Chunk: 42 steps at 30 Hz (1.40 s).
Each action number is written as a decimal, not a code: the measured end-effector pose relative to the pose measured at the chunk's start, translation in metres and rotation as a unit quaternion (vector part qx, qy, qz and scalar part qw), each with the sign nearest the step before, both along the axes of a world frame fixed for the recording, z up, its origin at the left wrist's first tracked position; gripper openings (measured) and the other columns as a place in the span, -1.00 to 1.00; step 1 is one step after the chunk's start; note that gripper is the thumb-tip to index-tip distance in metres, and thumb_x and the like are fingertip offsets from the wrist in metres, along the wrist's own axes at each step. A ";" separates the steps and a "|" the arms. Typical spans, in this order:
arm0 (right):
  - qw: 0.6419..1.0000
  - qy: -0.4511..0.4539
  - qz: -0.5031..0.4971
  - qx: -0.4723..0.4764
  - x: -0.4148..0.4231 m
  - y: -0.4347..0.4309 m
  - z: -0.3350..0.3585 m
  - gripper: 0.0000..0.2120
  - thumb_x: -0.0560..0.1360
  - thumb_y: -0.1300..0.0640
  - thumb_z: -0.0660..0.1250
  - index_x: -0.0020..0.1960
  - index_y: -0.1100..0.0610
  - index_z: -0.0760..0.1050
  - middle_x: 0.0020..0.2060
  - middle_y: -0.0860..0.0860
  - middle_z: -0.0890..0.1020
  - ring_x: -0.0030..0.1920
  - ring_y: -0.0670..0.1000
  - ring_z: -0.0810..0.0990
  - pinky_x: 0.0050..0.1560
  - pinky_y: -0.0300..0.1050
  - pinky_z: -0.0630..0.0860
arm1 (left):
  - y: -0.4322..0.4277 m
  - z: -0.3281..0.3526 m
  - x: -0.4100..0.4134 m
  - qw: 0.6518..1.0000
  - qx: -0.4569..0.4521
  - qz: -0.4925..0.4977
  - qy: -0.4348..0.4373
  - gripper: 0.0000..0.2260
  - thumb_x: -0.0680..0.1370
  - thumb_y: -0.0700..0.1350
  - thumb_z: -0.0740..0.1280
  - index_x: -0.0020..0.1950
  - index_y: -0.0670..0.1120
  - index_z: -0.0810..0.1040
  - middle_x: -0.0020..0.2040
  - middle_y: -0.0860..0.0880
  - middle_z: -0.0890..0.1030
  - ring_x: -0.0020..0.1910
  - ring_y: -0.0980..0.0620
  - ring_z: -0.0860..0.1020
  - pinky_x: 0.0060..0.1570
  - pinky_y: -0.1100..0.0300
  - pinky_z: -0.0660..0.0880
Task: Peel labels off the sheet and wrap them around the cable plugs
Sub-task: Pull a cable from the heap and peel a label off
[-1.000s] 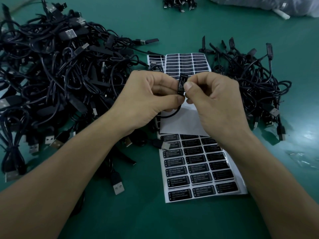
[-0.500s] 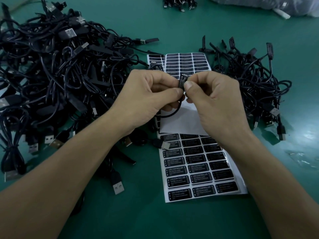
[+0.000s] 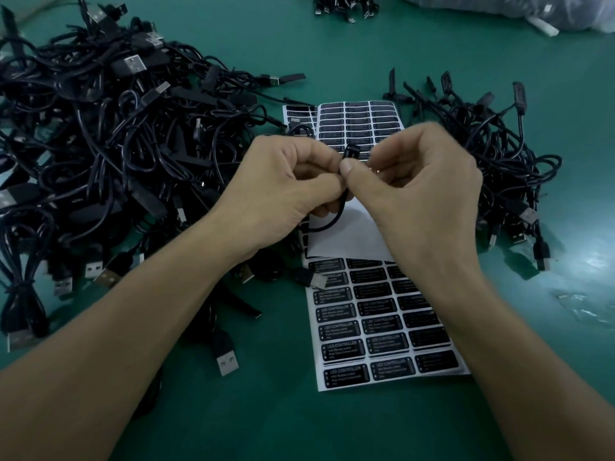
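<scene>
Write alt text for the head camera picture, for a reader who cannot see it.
The left hand and the right hand pinch a small black cable plug between them, above a sheet of black labels on a green table. A large heap of black cables lies at the left, a smaller heap at the right.

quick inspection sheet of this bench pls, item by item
surface: green mat, glare at right.
job's things: near label sheet, upper rows peeled to white backing; second label sheet beyond the hands; black plug held above them.
clutter: clear plastic scrap at right.
hands: left hand and right hand both pinch the black plug.
cables: big tangled pile left; smaller pile right; small bunch at far edge.
surroundings: plastic bag top right.
</scene>
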State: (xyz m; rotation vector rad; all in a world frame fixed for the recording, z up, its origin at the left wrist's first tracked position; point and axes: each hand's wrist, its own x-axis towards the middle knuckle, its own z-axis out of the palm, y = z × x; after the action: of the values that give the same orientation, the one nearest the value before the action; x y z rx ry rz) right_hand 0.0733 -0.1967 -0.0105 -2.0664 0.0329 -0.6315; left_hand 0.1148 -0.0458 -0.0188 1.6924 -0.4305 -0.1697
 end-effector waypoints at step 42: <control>0.997 -0.001 -0.070 0.038 0.016 -0.052 0.013 -0.83 0.66 0.09 0.24 0.14 -0.09 0.58 -0.37 -0.18 0.64 -0.36 -0.18 0.58 -0.28 -0.35 0.50 | 0.020 0.012 0.011 0.943 0.087 0.256 -0.196 -0.87 0.64 -0.14 0.31 -0.03 0.01 0.64 -0.18 0.16 0.65 -0.22 0.22 0.57 -0.17 0.20 0.57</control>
State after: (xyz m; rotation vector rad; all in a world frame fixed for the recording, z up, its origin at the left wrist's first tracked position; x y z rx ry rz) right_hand 0.0891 -0.2488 0.0023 -2.0028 0.1989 -0.7072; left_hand 0.1260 -0.0255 -0.0073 1.9606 -0.2571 0.5332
